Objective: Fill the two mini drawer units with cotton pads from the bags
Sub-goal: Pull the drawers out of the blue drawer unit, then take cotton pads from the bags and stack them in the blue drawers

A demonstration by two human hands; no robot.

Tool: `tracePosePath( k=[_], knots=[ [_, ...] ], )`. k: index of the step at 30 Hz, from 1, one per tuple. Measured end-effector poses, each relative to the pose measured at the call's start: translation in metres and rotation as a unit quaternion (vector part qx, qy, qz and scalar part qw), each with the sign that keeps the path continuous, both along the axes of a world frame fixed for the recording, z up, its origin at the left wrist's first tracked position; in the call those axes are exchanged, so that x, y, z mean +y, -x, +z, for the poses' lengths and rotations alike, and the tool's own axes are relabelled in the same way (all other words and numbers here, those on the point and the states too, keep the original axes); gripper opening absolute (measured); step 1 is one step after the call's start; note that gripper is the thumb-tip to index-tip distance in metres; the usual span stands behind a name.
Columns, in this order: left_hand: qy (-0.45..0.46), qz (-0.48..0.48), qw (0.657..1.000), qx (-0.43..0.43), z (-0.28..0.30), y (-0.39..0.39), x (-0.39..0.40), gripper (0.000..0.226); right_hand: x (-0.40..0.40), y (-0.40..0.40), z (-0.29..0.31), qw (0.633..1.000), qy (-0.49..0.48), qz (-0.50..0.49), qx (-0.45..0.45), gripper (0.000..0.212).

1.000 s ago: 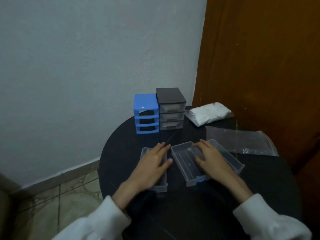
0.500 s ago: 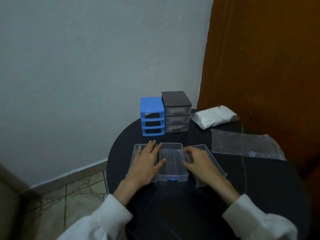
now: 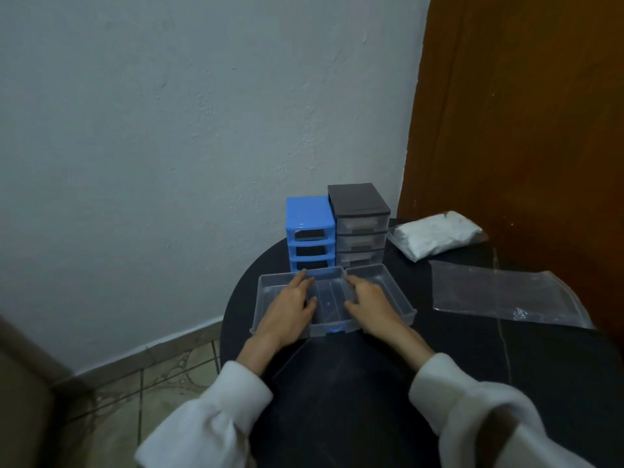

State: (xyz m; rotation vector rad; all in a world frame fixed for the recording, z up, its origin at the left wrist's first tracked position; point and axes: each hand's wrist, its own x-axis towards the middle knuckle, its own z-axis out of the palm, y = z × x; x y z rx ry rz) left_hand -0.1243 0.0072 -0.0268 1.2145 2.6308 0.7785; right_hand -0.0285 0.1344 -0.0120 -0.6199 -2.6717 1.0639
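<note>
Blue unit [image 3: 310,233]: it is stood at the far edge of the round black table [image 3: 472,366], against the wall; its three slots are seen empty and dark, so its drawers are judged to be the ones laid out in front.
Grey unit [image 3: 359,224]: it is set touching the blue unit on the right, with its three clear drawers seated in place; whether anything is inside cannot be told.
Clear drawers [image 3: 332,298]: three are lined up side by side just before the units, open side up, apparently so that pads can be dropped in from above; all three are seen empty.
Left hand [image 3: 290,309]: it is laid flat on the left drawer with fingers straight and spread, the thumb reaching toward the middle one; nothing is gripped, the tray is only pressed and steadied.
Right hand [image 3: 371,304]: it is rested on the seam of the middle and right drawers, fingers relaxed and nearly straight, holding nothing; it is judged to be squaring the row.
Full bag [image 3: 435,236]: white pads are kept in it, right of the grey unit, within reach and unopened as far as can be seen.
Flat bag [image 3: 499,292]: it is laid empty nearer the table's right edge, well apart from the drawers.
Progress: filling is judged not yet begun.
</note>
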Motion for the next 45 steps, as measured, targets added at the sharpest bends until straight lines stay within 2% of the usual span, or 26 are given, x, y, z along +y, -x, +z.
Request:
tracePosePath(
  k=[4, 7, 10, 13, 17, 22, 26, 28, 31, 35, 38, 39, 42, 45],
  knots=[
    [0.009, 0.002, 1.0, 0.008, 0.001, 0.005, 0.002, 0.051, 0.002, 0.005, -0.001, 1.0, 0.001, -0.002, -0.002, 0.056],
    [0.002, 0.005, 0.999, 0.045, 0.006, 0.0, 0.001, 0.051, 0.007, 0.0, 0.004, 1.0, -0.004, 0.003, 0.019, 0.049],
    [-0.066, -0.022, 0.994, 0.079, 0.019, -0.017, 0.009, 0.046, 0.027, -0.012, 0.015, 0.998, 0.016, -0.017, 0.059, 0.036],
    [-0.133, -0.074, 0.986, 0.066, 0.032, -0.038, 0.032, 0.038, 0.056, -0.028, 0.027, 0.994, 0.042, -0.057, 0.086, 0.029],
    [-0.145, -0.108, 0.983, 0.034, 0.047, -0.054, 0.089, 0.035, 0.107, -0.046, 0.037, 0.987, 0.034, -0.129, 0.09, 0.028],
    [-0.07, -0.1, 0.991, 0.053, 0.06, -0.05, 0.178, 0.04, 0.17, -0.06, 0.033, 0.98, 0.01, -0.19, 0.049, 0.033],
    [0.072, -0.098, 0.986, 0.112, 0.048, -0.034, 0.235, 0.053, 0.192, -0.07, 0.014, 0.986, 0.002, -0.165, -0.033, 0.041],
    [0.134, -0.092, 0.98, 0.115, 0.037, -0.023, 0.253, 0.065, 0.199, -0.072, 0.0, 0.986, -0.037, -0.133, -0.09, 0.045],
    [0.163, -0.082, 0.979, 0.087, 0.022, -0.017, 0.268, 0.075, 0.205, -0.068, -0.016, 0.982, -0.085, -0.12, -0.121, 0.051],
    [0.077, -0.055, 0.991, 0.095, 0.016, -0.018, 0.272, 0.059, 0.204, -0.061, -0.021, 0.979, -0.125, -0.147, -0.067, 0.047],
    [0.01, -0.025, 0.995, 0.095, 0.02, -0.02, 0.273, 0.05, 0.205, -0.064, -0.016, 0.976, -0.146, -0.157, -0.026, 0.028],
    [-0.012, -0.017, 0.995, 0.093, 0.022, -0.02, 0.273, 0.047, 0.206, -0.067, -0.014, 0.974, -0.169, -0.146, -0.045, 0.027],
    [-0.07, 0.001, 0.994, 0.081, 0.032, -0.023, 0.271, 0.042, 0.209, -0.069, -0.014, 0.963, -0.207, -0.091, -0.146, 0.04],
    [-0.11, 0.005, 0.99, 0.084, 0.043, -0.027, 0.265, 0.042, 0.205, -0.053, -0.017, 0.976, -0.155, -0.072, -0.135, 0.047]
  ],
)
